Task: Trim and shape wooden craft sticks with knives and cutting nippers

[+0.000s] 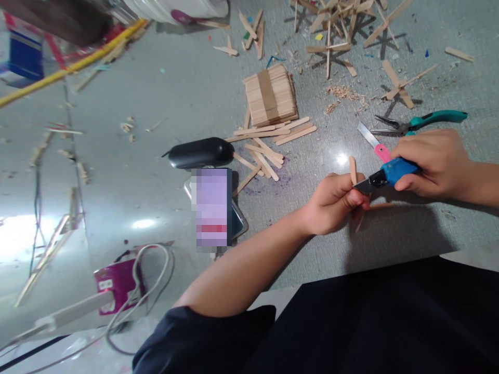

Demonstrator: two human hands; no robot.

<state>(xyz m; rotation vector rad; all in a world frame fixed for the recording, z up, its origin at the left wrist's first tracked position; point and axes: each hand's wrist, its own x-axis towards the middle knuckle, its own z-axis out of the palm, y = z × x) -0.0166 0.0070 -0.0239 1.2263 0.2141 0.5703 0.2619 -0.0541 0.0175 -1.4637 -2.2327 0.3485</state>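
My left hand (338, 201) is closed around a wooden craft stick (353, 169), whose rounded end sticks up past the thumb and fingers. In my right hand (438, 163) is a blue utility knife (399, 171), its dark blade touching or very near the stick beside my left thumb. Just beyond the right fingers lies a pink-handled craft knife (382, 152) with its blade pointing away. Teal-handled pliers (438, 118) rest on the table behind the right hand. Another stick (380, 206) shows partly below the hands.
A banded bundle of craft sticks (283, 104) sits mid-table, loose sticks (267, 158) beside it. Crossed-stick pieces (399, 84) and wood shavings (343, 93) lie at the back. Leftward are a black case (200, 152), a phone (212, 202) and a magenta box (117, 280) with a white cable.
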